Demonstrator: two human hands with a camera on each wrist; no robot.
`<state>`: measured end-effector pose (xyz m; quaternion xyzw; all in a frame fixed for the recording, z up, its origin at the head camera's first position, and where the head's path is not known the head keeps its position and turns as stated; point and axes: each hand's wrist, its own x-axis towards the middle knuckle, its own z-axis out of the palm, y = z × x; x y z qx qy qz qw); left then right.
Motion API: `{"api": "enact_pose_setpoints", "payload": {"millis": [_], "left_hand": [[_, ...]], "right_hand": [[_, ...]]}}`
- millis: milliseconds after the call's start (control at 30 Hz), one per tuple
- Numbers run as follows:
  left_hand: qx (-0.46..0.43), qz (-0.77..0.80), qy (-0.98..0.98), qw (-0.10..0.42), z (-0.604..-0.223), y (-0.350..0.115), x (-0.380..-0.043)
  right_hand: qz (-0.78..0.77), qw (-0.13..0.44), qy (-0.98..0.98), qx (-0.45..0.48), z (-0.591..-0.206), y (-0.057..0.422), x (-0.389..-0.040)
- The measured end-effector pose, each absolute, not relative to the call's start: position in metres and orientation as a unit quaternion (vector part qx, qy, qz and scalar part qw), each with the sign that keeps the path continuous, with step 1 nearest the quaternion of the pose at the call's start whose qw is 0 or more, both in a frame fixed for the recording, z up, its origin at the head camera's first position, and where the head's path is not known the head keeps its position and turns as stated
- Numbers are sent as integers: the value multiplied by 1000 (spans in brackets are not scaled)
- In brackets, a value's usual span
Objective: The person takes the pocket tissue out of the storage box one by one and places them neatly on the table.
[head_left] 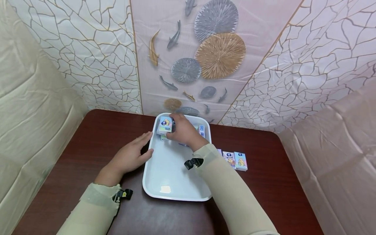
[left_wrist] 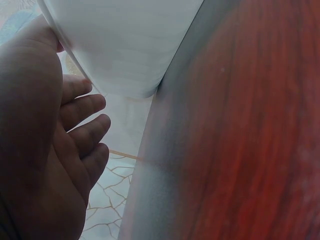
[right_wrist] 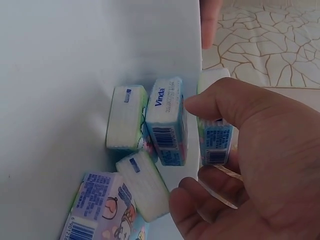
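Note:
My right hand (head_left: 187,131) is over the far left corner of a white tray (head_left: 173,178), pinching a light blue tissue pack (head_left: 164,123) between thumb and fingers. The right wrist view shows this pack (right_wrist: 216,137) partly hidden behind the thumb. Close by in the tray lie a blue Vinda tissue pack (right_wrist: 167,120), green-edged packs (right_wrist: 126,120) and a purple pack (right_wrist: 97,202). At the tray's left rim my left hand (head_left: 130,156) stretches its fingers, the fingertips right at the edge. From the left wrist its palm (left_wrist: 45,140) faces the tray's outer wall.
Beside the tray on the right, several tissue packs (head_left: 241,161) stand in a row on the dark red table (head_left: 273,186), partly covered by the right sleeve (head_left: 232,189). A patterned cloth (head_left: 176,88) hangs behind the table, with plain cloth on both sides.

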<state>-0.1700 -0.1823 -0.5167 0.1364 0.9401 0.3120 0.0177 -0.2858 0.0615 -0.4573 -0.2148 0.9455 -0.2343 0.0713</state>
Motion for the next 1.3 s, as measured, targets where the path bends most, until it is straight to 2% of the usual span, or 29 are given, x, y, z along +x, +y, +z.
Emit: {"api": "enact_pose_setpoints", "payload": {"millis": [1300], "left_hand": [[130,309,942,19,-516,-181,-171]], "right_hand": [[-277,93,938,-186,-447,107,-264]]}}
